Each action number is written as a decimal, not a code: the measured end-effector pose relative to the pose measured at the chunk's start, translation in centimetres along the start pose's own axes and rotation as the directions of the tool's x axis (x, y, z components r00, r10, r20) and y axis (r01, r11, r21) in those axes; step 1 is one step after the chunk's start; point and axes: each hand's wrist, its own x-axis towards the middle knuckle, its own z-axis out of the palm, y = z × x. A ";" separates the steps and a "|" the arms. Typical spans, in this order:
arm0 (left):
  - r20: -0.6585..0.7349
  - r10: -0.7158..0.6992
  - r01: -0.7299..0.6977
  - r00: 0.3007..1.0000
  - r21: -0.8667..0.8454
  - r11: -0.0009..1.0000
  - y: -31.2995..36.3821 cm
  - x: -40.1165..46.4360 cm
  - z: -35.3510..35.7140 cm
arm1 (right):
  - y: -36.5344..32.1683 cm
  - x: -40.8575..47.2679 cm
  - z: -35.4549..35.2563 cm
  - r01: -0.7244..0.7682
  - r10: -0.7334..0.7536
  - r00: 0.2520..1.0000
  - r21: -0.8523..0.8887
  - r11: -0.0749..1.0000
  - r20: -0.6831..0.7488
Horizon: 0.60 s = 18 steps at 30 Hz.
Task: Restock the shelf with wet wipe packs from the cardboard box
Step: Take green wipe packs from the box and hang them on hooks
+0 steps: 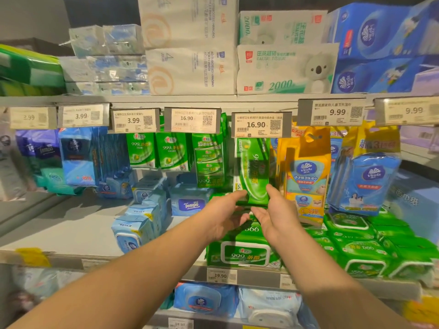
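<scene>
Two bare forearms reach from the near edge toward the shelf [71, 233]. The left hand [223, 216] and the right hand [276, 216] meet at the bottom of a hanging green wet wipe pack [253, 172], under the 16.90 price tag [260, 124]. The thumbs lie on its front; the fingers seem to be curled behind it, but they are hidden. Just below lie flat green packs [244, 254]; to the right hangs a yellow pack [306, 176].
</scene>
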 end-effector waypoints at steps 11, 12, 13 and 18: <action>-0.002 0.022 -0.022 1.000 0.163 0.986 -1.4 -1.7 -3.0 | 1.0 0.1 -1.5 -0.076 0.076 0.995 -0.008 0.997 0.059; -0.005 0.029 -0.027 1.000 0.187 0.982 -1.6 -1.9 -3.5 | 1.2 -0.1 -1.6 -0.068 0.071 0.995 -0.044 0.997 0.067; -0.013 0.035 -0.032 0.999 0.210 0.977 -1.8 -2.1 -4.0 | 1.4 -0.3 -1.8 -0.058 0.065 0.995 -0.085 0.995 0.077; -0.045 0.079 -0.059 0.996 0.341 0.938 -2.8 -3.7 -7.1 | 2.9 -1.8 -2.3 0.003 0.043 0.992 -0.370 0.929 0.116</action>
